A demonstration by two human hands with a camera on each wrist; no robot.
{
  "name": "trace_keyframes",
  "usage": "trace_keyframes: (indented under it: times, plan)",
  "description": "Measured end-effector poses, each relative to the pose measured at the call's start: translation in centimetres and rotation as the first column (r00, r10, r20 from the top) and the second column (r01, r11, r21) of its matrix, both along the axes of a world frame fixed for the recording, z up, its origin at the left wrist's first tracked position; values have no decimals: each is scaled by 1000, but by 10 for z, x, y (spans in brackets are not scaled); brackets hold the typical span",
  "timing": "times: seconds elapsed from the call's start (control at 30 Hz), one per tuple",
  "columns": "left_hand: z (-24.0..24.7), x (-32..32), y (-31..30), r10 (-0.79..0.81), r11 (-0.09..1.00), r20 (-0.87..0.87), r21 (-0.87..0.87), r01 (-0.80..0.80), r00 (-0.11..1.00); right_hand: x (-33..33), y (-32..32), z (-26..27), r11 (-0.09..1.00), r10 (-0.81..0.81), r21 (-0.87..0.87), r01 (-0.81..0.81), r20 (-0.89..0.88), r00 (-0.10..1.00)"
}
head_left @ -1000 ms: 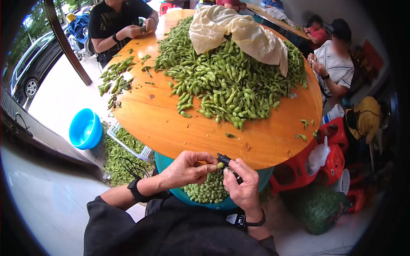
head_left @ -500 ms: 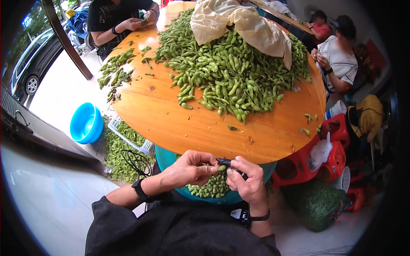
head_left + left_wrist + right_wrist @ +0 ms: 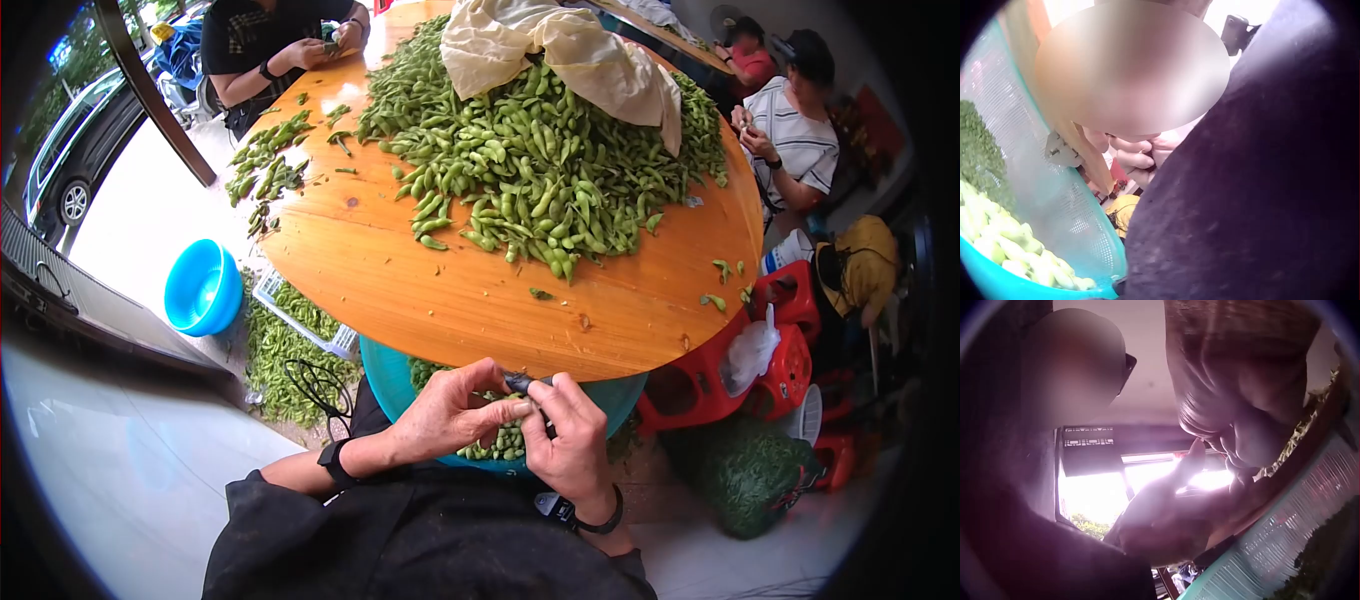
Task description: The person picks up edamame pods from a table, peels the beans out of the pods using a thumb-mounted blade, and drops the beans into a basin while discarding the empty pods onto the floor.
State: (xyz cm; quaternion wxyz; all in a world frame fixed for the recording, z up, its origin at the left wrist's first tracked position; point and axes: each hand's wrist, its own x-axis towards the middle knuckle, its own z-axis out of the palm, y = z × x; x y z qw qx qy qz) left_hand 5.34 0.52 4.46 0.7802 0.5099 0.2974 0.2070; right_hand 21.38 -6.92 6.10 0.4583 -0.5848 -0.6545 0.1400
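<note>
My left hand (image 3: 455, 410) is in front of the table edge, its thumb and forefinger pinched together against the fingers of my right hand. Between them sits a green soybean pod, now mostly hidden by the fingertips. My right hand (image 3: 568, 435) grips a small black tool (image 3: 522, 383), whose dark end sticks out past the forefinger toward the left hand; its exact kind I cannot tell. Below both hands stands a teal basin (image 3: 622, 402) with trimmed pods (image 3: 505, 442) in it. The left wrist view shows pale green pods (image 3: 1013, 250) inside the basin's mesh wall (image 3: 1079, 212).
A round wooden table (image 3: 400, 310) bears a big heap of soybean pods (image 3: 545, 190), partly under a cream cloth (image 3: 560, 65). At left are a blue basin (image 3: 205, 288) and a crate (image 3: 300, 310) among pods. Red stools (image 3: 785, 375) and a green net bag (image 3: 735, 485) stand at right.
The hands have drawn closer, and the pod, visible before at the fingertips, is now mostly covered. The black tool has turned flatter. The head view has shifted slightly.
</note>
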Motion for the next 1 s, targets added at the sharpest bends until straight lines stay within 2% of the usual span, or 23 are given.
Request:
trace_keyframes:
  times: [0.03, 0.1, 0.17, 0.2, 0.23, 0.3, 0.33, 0.37, 0.4, 0.43, 0.5, 0.53, 0.6, 0.63, 0.7, 0.73, 0.8, 0.83, 0.9, 1.0]
  plan:
    - [-1, 0, 0, 24, 991, -48, 129, -18, 999, -2, -1, 1, 1000, 1, 28, -1, 19, 1000]
    - [2, -2, 3, 5, 994, -40, 113, 0, 999, 6, -1, 0, 999, 23, 40, -23, 0, 1000]
    - [-1, -1, 4, 61, 920, 99, 382, -94, 993, 14, -1, 1, 996, -43, -80, 31, -155, 987]
    - [-3, -2, 4, 63, 914, 146, 389, -116, 987, 17, -1, -3, 979, -123, -196, 64, -308, 943]
    - [-4, -3, 5, 66, 912, 147, 393, -120, 987, 20, 0, -6, 969, -153, -237, 63, -384, 910]
    - [-5, -5, 5, 76, 987, 175, 128, -100, 982, 21, -2, -13, 948, -123, -316, -47, -497, 859]
    - [-5, -5, 5, 77, 987, 176, 129, -101, 981, 21, -3, -12, 941, -65, -319, -112, -497, 865]
    - [-4, -4, 4, 58, 998, 223, 18, -63, 973, 20, -4, -11, 930, -8, -323, -176, -497, 868]
    - [-4, -3, 4, 42, 996, 272, -91, -18, 961, 17, -4, -17, 935, -22, -307, -177, -549, 836]
    - [-6, -1, 2, 41, 996, 274, -91, -16, 961, 16, -4, -16, 935, -23, -307, -175, -548, 836]
    - [-11, 3, -2, 151, 987, 285, -88, -131, 946, 14, -3, -10, 932, -113, -346, -108, -562, 820]
    - [-11, 4, -3, 151, 987, 285, -88, -131, 947, 14, -3, -10, 932, -114, -347, -108, -562, 819]
    - [-11, 5, -5, 275, 959, 253, -147, -244, 927, 12, -3, -9, 939, -65, -325, -112, -487, 871]
    - [-12, 5, -4, 275, 958, 253, -148, -244, 927, 12, -2, -9, 938, -66, -327, -111, -487, 871]
    - [-15, 3, -3, 218, 976, 262, -81, -204, 940, 10, -1, -10, 982, -10, -181, -51, -323, 946]
    - [-15, 1, -3, 218, 976, 261, -82, -204, 940, 9, -1, -10, 982, -11, -182, -51, -324, 946]
    - [-13, 0, -4, 159, 982, 33, 102, -161, 987, 7, -3, -8, 997, -47, -64, 37, -160, 986]
    - [-12, 0, -6, 158, 982, 33, 100, -161, 987, 6, -3, -10, 997, -48, -66, 38, -159, 986]
    - [-9, 1, -12, 212, 942, 3, 267, -205, 977, 2, -4, -14, 996, -62, 63, 65, -46, 997]
    - [-3, 2, -15, 183, 936, 24, 302, -181, 983, 1, -4, -11, 995, -44, 93, 45, -10, 999]
